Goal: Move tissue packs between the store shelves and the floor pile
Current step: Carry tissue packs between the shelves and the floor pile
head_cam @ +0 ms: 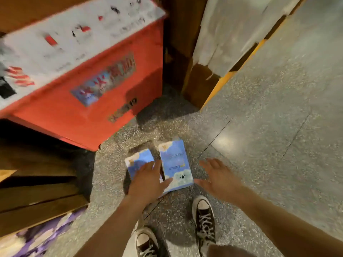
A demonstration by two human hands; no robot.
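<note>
Two blue tissue packs with cloud prints lie side by side on the speckled floor. The larger-looking right pack [175,164] shows a koala picture near its close end. The left pack [138,162] is partly covered by my left hand [148,180], which hovers over or rests on it with fingers spread. My right hand [217,178] is open, palm turned inward, just right of the right pack and apart from it. Neither hand grips a pack.
A red and white display box [83,71] stands at the upper left. Wooden shelving [37,197] with purple packs [44,236] is at the lower left. A wood and yellow-edged fixture [213,80] rises behind. My two black sneakers [204,219] stand just below the packs.
</note>
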